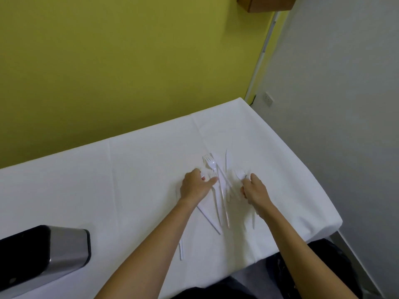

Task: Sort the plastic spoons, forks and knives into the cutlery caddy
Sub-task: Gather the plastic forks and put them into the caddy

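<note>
"Cutlery first: where does it lie?"

"White plastic pieces lie in a loose cutlery pile (222, 190) on the white tablecloth (129, 180), right of centre and crossing one another. At its far edge I can pick out a fork (206, 159), a spoon (213, 164) just beside it and a knife (227, 159) a little to the right. One loose piece (181, 250) lies apart, nearer the person."

"And the hands?"

"Both are at the pile, one on each side. The left hand (195, 187) rests on the pile's left edge, fingers bent down and thumb (212, 180) stretched toward the middle. I cannot tell whether it holds anything. The right hand (255, 190) is curled round a white utensil (253, 220); its handle sticks out below the hand, and a white tip shows past the fingertips. Which kind it is — white on white, and blurred — I cannot say."

"The caddy?"

"The cutlery caddy (64, 247) stands at the lower left of the table, well apart from the pile, dark with a brushed metal side. Its compartments are not visible from here."

"Beyond that?"

"A green wall (129, 61) runs behind the table, with a grey wall (345, 104) to the right."
</note>
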{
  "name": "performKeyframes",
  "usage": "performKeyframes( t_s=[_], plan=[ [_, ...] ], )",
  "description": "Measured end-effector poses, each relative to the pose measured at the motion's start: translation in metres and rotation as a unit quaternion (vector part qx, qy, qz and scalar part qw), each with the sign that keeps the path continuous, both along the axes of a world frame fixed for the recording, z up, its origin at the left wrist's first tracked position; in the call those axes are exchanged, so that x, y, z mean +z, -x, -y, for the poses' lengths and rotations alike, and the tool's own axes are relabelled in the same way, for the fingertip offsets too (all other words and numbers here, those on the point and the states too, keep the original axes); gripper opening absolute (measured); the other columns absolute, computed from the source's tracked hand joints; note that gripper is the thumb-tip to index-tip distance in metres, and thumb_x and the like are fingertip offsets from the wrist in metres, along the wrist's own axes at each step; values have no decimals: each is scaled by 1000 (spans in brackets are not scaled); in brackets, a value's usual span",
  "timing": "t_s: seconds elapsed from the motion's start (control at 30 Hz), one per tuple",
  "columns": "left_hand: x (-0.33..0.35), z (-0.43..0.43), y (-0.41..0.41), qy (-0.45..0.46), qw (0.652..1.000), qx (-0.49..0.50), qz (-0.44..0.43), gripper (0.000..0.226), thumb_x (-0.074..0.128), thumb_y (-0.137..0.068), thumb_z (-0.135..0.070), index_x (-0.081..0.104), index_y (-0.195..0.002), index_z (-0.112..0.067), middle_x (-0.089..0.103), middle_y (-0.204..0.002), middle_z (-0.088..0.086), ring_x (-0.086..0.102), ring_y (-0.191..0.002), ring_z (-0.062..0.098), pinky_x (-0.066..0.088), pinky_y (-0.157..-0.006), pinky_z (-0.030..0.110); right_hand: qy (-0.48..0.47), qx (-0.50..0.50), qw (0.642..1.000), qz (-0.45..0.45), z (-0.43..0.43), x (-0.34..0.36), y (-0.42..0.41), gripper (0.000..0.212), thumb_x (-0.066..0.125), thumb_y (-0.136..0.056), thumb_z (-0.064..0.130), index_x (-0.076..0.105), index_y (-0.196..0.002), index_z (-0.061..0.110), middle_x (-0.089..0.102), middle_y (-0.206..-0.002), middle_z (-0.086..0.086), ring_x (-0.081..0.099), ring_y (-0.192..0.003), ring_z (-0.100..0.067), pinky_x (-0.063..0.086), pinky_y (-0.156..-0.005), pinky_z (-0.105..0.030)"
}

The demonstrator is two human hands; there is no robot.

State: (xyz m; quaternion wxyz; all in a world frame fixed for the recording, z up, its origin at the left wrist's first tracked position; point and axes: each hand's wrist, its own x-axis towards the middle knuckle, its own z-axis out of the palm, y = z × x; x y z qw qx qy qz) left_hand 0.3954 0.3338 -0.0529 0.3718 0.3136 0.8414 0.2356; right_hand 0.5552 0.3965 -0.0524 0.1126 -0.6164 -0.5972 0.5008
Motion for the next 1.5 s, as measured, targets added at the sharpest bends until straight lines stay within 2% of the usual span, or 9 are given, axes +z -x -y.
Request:
performKeyframes(
  t_s=[0.1, 0.2, 0.33, 0.53, 0.73, 0.9, 1.17, 1.37, 1.5],
  plan=[
    [-5, -6, -10, 0, 997, -42, -72, 55, 69, -82, -46, 51, -118, -8, 58, -120, 7, 57, -112, 27, 42, -79, 31, 9, -37, 998, -49, -3, 1, -6, 23, 36, -100, 27, 43, -90, 8, 50, -72, -7, 48, -59, -19, 46, -60, -35],
    [-8, -10, -10, -13, 996, -48, -70, 33, 70, -83, -38, 55, -95, -11, 60, -104, 7, 58, -95, 25, 40, -71, 29, 18, -35, 996, -77, -9, 0, -9, 17, 38, -100, 27, 43, -92, 13, 49, -77, -4, 45, -61, -16, 43, -62, -34],
    [-8, -7, -1, -17, 1000, -11, -19, 35, 62, -87, -30, 38, -66, -18, 49, -71, -6, 51, -72, 20, 33, -56, 27, -24, 17, 999, -24, -19, 3, 5, 15, 54, -93, 28, 56, -103, 17, 55, -87, 7, 52, -78, -13, 44, -74, -31],
    [7, 12, 35, -82, 989, 102, 73, 23, 48, -95, -25, 38, -75, -18, 48, -68, -1, 50, -52, 18, 37, -53, 28, -127, 132, 981, 60, -22, 4, 66, 24, 56, -88, 25, 51, -67, 14, 52, -64, 1, 50, -63, -18, 38, -58, -29],
    [25, 40, 73, -134, 952, 200, 188, 15, 47, -94, -17, 61, -87, -18, 46, -71, 5, 37, -54, 14, 25, -43, 20, -172, 202, 939, 217, -20, 0, 95, 40, 60, -88, 39, 48, -109, 6, 59, -104, -11, 61, -96, -32, 46, -74, -36],
    [31, 59, 84, -150, 942, 218, 208, 24, 48, -97, -28, 50, -76, -16, 45, -64, 0, 42, -51, 13, 31, -42, 18, -224, 218, 922, 229, -23, 1, 94, 16, 44, -95, 21, 52, -91, 8, 58, -100, -11, 59, -91, -32, 44, -71, -34],
    [35, 59, 91, -188, 930, 214, 233, 29, 35, -103, -30, 46, -80, -17, 55, -66, 0, 57, -66, 16, 42, -73, 31, -179, 127, 976, 7, -27, 17, 92, 29, 37, -100, 28, 44, -81, 7, 64, -71, -1, 55, -67, -22, 40, -60, -33],
    [40, 52, 82, -173, 951, 155, 202, 37, 34, -102, -38, 52, -75, -21, 50, -77, -2, 47, -72, 13, 35, -67, 26, 25, 54, 979, -196, -16, 27, 81, 16, 41, -101, 24, 50, -93, 14, 44, -68, -3, 44, -57, -16, 49, -58, -31],
    [44, 53, 77, -164, 949, 130, 236, 33, 34, -102, -40, 53, -83, -22, 45, -74, -3, 49, -64, 12, 41, -59, 19, 152, 71, 956, -240, 2, 25, 71, 19, 50, -98, 17, 44, -81, 14, 33, -65, 0, 33, -50, -8, 35, -46, -20]
  ],
)
